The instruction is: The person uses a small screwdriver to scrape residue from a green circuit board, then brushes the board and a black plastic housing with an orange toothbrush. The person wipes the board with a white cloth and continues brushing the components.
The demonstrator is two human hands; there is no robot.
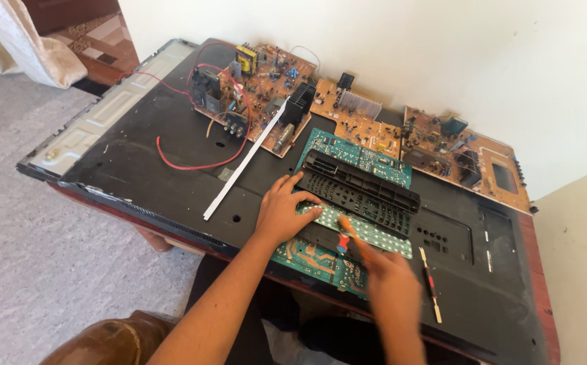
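While pinned, black remote shell (364, 189) (long axis) slants down-right.

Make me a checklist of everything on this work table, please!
Surface: a big black TV back panel lies flat on a reddish table.
Job's things: a green circuit board carries a white rubber keypad strip and a black remote-control shell.
Clutter: three brown circuit boards by the wall, a white strip, a small tool.
Grips: the left hand presses flat on the keypad; the right hand, blurred, holds a small screwdriver.
Cables: a red wire loops off the left brown board.
Surroundings: white wall, grey floor, cloth at top left.
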